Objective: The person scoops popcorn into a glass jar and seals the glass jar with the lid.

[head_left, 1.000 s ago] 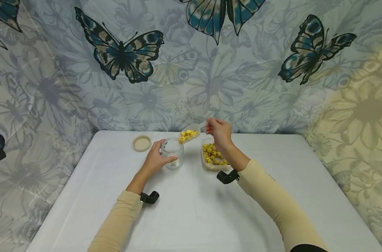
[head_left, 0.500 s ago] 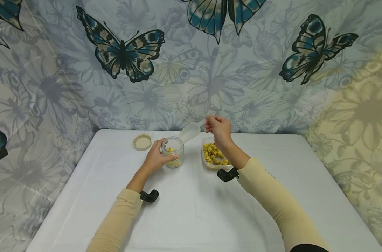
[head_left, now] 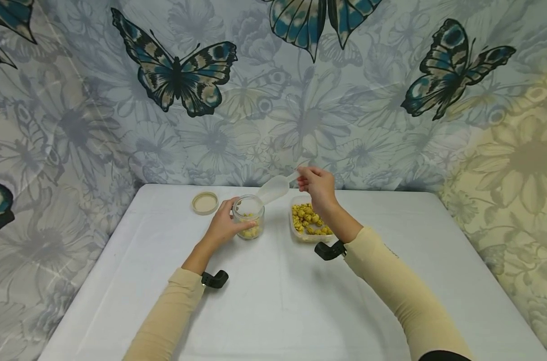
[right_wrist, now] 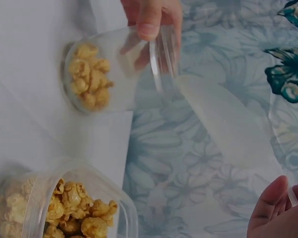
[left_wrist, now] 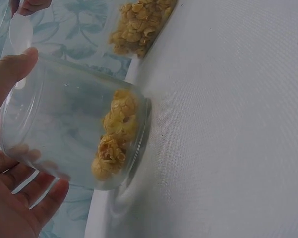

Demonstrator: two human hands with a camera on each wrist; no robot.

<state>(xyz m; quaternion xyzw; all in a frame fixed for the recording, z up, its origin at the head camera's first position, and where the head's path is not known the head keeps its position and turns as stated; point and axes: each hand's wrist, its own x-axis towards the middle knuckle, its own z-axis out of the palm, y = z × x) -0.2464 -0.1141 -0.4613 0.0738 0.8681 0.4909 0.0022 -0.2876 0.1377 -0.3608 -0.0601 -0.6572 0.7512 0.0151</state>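
Hands: we count two; the left hand (head_left: 223,220) grips the jar with thumb and fingers curled round it, and the right hand (head_left: 320,189) pinches the scoop by its handle.
Jar: one, clear, upright on the bench; we see the jar (head_left: 250,208) left of the tub, mouth uncovered.
Scoop: one, whitish; the scoop (head_left: 274,189) slants down to the left, its tip at the jar's mouth; we cannot tell whether it touches the rim.
Tub: one; we find the tub (head_left: 311,239) to the right of the jar, well apart from it.
Popcorn: two lots, one of popcorn (right_wrist: 91,77) low in the jar, one in the tub, too bunched for us to count.
Lid: one; the lid (head_left: 205,203) lies left of the jar, near the bench's far edge.
Bench: one, white; we see the bench (head_left: 264,311) reach the backdrop (head_left: 309,130).
Butterflies: five butterflies (head_left: 177,82) printed on the backdrop, three cut off.
Sleeves: two beige sleeves (head_left: 169,313).
In the way: the right wrist covers the tub's far right part from us.
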